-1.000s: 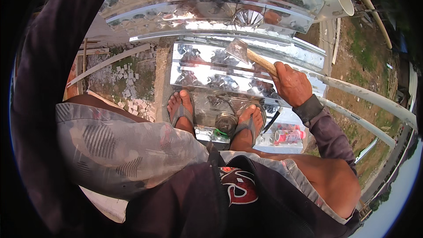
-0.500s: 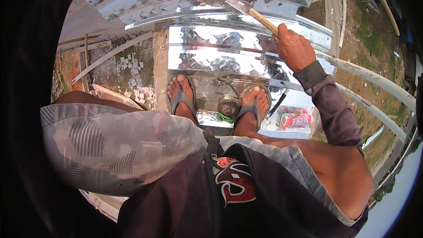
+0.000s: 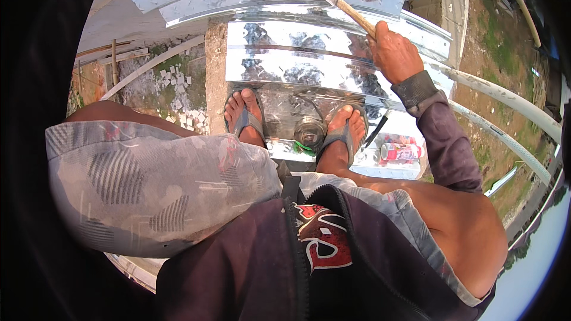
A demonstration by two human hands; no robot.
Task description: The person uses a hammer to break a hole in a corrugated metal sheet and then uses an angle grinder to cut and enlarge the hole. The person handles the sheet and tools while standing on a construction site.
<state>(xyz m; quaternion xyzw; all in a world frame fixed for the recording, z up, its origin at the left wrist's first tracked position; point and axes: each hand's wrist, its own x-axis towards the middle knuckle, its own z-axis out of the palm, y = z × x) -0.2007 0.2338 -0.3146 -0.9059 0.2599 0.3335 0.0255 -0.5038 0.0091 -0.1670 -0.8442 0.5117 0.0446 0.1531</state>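
My right hand point(image 3: 395, 53) is closed round the wooden handle of a tool point(image 3: 355, 18) with a pale, flat, blade-like metal head; I cannot tell its exact kind. The head points away to the upper left, over shiny ribbed metal sheets point(image 3: 270, 56); whether it touches them is unclear. The sheets lie in overlapping strips ahead of my feet, and the far ones bear dark reflections. My left hand is out of view.
My sandalled feet point(image 3: 245, 116) stand on the metal. Between them sits a round dark object point(image 3: 309, 131) with green on it. Beside my right foot lie a dark stick point(image 3: 377, 131) and a red-and-white can point(image 3: 401, 151). Pale pipes point(image 3: 505, 101) curve past on the right; rubble point(image 3: 178, 89) lies lower left.
The view has shifted slightly, so the sheets and the tool appear a little higher. My right hand keeps its hold on the tool and sits slightly higher in the picture.
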